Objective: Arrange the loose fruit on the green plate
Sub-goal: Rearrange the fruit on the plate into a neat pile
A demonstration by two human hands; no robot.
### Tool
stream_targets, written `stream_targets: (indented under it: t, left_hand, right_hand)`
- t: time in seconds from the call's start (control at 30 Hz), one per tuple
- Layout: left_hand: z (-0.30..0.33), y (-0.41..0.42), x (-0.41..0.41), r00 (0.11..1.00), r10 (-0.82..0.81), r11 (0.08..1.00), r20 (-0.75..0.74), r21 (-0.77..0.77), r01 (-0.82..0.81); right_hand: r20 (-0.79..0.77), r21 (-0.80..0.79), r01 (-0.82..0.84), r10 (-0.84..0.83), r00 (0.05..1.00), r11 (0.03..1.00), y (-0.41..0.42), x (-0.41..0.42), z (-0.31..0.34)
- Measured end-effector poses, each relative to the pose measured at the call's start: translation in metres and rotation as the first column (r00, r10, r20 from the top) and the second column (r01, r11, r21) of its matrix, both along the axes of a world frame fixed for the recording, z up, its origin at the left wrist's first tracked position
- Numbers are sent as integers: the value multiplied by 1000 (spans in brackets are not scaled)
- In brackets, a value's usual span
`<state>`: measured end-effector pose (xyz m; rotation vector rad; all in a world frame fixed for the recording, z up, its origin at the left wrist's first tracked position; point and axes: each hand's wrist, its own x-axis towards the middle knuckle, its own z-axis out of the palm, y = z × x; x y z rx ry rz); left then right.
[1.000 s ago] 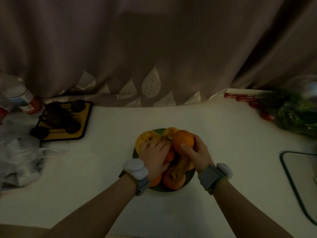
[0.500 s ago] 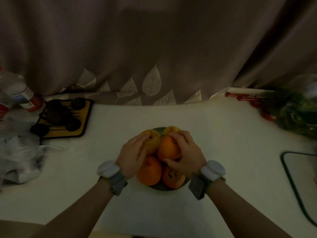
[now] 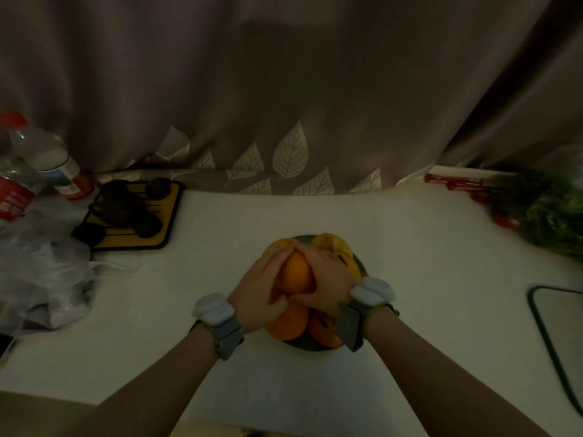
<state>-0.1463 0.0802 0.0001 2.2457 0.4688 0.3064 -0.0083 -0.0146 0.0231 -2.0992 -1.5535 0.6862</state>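
Observation:
The green plate (image 3: 303,344) sits mid-table, heaped with fruit. An orange (image 3: 296,276) rests on top of the pile, cupped from both sides: my left hand (image 3: 259,294) wraps its left flank and my right hand (image 3: 328,283) its right flank, fingertips meeting over its far side. Below my hands lie another orange (image 3: 288,324) and a reddish-orange fruit (image 3: 325,330) at the plate's near edge. Two yellow fruits (image 3: 334,247) show behind my fingers at the far rim. Most of the plate is hidden by fruit and hands.
A yellow mat (image 3: 132,216) with several dark round fruits lies at the left. Plastic bottles (image 3: 47,162) and a crumpled plastic bag (image 3: 44,279) crowd the far left. Bagged greens (image 3: 552,209) sit at right, a dark-rimmed tray (image 3: 555,339) at the right edge. A curtain hangs behind.
Both hands have drawn together around the top orange, now cupping it from either side. The left hand moved off the yellow fruit onto the orange.

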Motion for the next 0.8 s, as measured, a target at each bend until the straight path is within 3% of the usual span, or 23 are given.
stream_targets:
  t: [0.23,0.47,0.6,0.7,0.8]
  left_hand:
    - [3,1,1,997,-22,1000,-69,16,23]
    - [13,-1,11,994,49,997,-97,65,-43]
    - [29,1,11,966,253,949,50,-204,-238]
    - [36,7,9,946,308,938,97,-194,-286]
    - [31,2,6,993,118,993,28,-24,-117]
  right_hand:
    - [57,-60,141,-138,989,988,-26,22,-8]
    - [332,-217,30,45,942,976,-26,23,-8]
    - [432,-242,13,95,897,970,-17,21,-10]
    - [331,-187,57,9,944,981,-22,24,-8]
    - [-72,28,293,-291,954,956,-39,25,-2]
